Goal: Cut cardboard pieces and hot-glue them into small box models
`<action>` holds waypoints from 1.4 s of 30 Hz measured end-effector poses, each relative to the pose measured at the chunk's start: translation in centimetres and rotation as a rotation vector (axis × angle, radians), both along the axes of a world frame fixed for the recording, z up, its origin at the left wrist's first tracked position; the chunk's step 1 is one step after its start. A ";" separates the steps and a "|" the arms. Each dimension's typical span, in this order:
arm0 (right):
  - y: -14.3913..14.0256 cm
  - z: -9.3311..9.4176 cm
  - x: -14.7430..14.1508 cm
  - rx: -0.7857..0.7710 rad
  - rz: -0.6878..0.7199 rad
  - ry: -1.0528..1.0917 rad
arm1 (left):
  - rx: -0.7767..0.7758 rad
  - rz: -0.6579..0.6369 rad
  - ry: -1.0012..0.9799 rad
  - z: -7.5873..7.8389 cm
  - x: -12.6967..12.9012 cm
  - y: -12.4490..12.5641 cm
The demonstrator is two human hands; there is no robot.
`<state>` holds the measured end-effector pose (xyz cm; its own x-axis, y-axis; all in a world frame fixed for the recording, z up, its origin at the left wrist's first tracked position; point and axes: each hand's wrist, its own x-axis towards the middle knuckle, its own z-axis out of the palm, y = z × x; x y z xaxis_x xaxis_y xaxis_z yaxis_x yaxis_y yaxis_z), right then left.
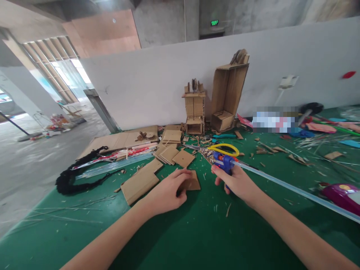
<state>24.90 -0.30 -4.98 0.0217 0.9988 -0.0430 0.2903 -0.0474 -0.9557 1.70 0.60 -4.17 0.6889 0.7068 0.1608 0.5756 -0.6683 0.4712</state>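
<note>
My right hand [234,183] is wrapped round the handle of a blue hot glue gun [223,161], its nozzle pointing left. A long clear glue stick [284,187] runs out of the gun's back over my forearm. My left hand [168,190] has its fingers curled on a small cardboard piece [194,183] on the green table [197,236], covering part of it. Just behind the gun lie yellow-handled scissors [225,149]. Several cut cardboard squares [184,158] are spread beyond my left hand, and a larger cardboard piece [140,183] lies beside it.
Two cardboard structures with wheels on top, a small one [194,107] and a tall one [229,90], stand against the white partition [152,82]. Teal-handled pliers [224,136] lie among scraps. At left is a black fuzzy strand [66,182]; at right, a purple object [340,197].
</note>
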 end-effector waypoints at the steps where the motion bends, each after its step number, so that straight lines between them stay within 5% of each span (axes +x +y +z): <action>1: 0.0 -0.1 0.0 0.005 -0.007 -0.002 | -0.005 -0.038 0.010 0.0 0.4 0.2; 5: 0.3 -0.1 -0.1 0.068 -0.089 0.026 | 0.113 -0.177 0.092 0.1 3.1 1.3; 9: 0.5 0.1 0.0 0.126 -0.189 0.095 | 0.361 -0.077 0.197 0.4 5.8 3.0; 13: 0.5 0.3 0.1 0.116 -0.221 0.129 | 0.451 0.206 0.236 1.4 4.9 4.4; 17: 0.6 0.2 0.4 0.124 -0.200 0.152 | 0.529 0.632 0.377 2.3 0.5 6.6; 19: 0.7 0.0 0.5 0.116 -0.216 0.103 | 0.475 0.718 0.431 2.4 -1.6 7.8; 24: 0.7 0.4 0.8 0.152 -0.289 -0.183 | 0.241 0.643 0.246 1.7 -3.6 9.8; 29: 0.5 0.9 0.5 0.125 -0.248 -0.225 | 0.139 0.637 0.115 1.9 -3.7 10.5; 36: 0.6 0.3 0.3 0.125 -0.204 -0.213 | -0.139 0.621 -0.274 6.2 -5.5 9.6; 39: 0.4 0.5 0.4 0.093 -0.216 -0.220 | -0.242 0.434 -0.195 7.4 -4.7 7.7; 42: 0.3 0.8 0.5 0.064 -0.170 -0.154 | -0.296 0.159 0.001 6.0 -2.4 5.3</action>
